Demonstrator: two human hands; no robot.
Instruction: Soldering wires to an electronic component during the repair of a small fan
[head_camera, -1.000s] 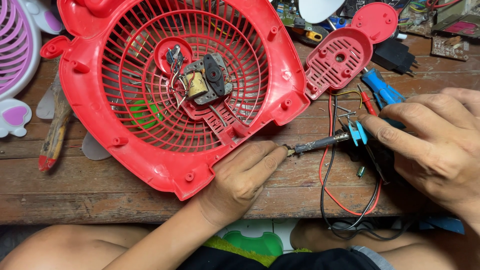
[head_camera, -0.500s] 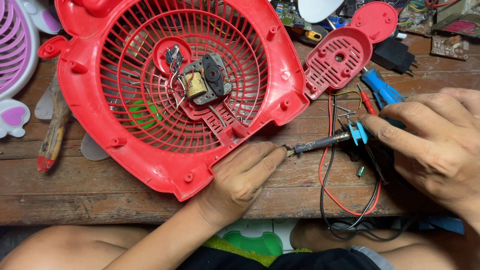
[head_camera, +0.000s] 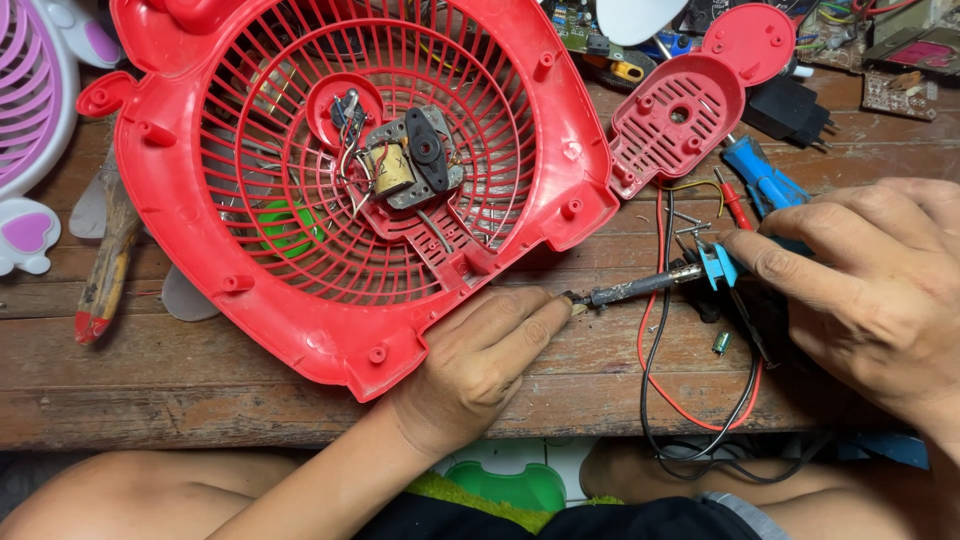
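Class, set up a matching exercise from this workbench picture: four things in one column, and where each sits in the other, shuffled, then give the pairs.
Things:
1. soldering iron
2. motor
3. red fan grille
4. black plug adapter

Places:
A. top right of the bench
B. under the left hand's edge
C. held in the right hand
D. at the grille's centre

Pairs: 1-C, 2-D, 3-B, 4-A

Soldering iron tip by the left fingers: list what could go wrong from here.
1. The soldering iron tip sits right at the left hand fingertips; if it is hot, a burn seems likely.
2. The red and black wires loop under the iron and could get scorched.
3. The red plastic fan grille lies beside the tip and might melt if touched.
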